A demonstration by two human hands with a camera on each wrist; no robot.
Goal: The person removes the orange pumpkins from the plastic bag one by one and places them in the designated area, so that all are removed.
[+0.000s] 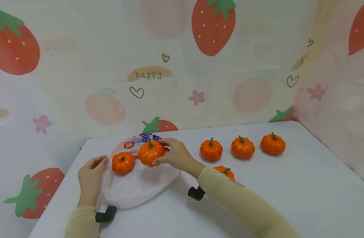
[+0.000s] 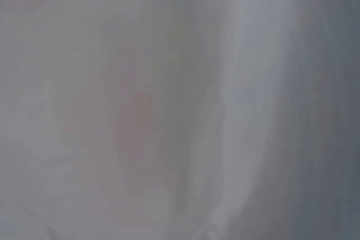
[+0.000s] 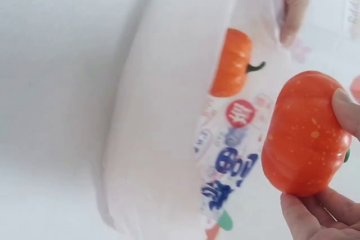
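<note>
A white plastic bag (image 1: 134, 195) with printed lettering lies spread with its mouth facing up. One small orange pumpkin (image 1: 123, 163) sits inside it at the left. My left hand (image 1: 91, 175) pinches the bag's left edge between thumb and fingers. Over the bag's opening, my right hand (image 1: 176, 153) grips a second orange pumpkin (image 1: 151, 153), its green stem pointing up. The right wrist view shows thumb and fingers on opposite sides of this held pumpkin (image 3: 306, 136). Pale bag plastic fills the blurred left wrist view.
Three more pumpkins stand in a row to the right: a left one (image 1: 211, 150), a middle one (image 1: 243, 147) and a right one (image 1: 272, 143). Another pumpkin (image 1: 225, 172) is partly hidden by my right sleeve (image 1: 238, 198). A strawberry-patterned cloth (image 1: 176, 59) hangs behind the white table (image 1: 304, 185).
</note>
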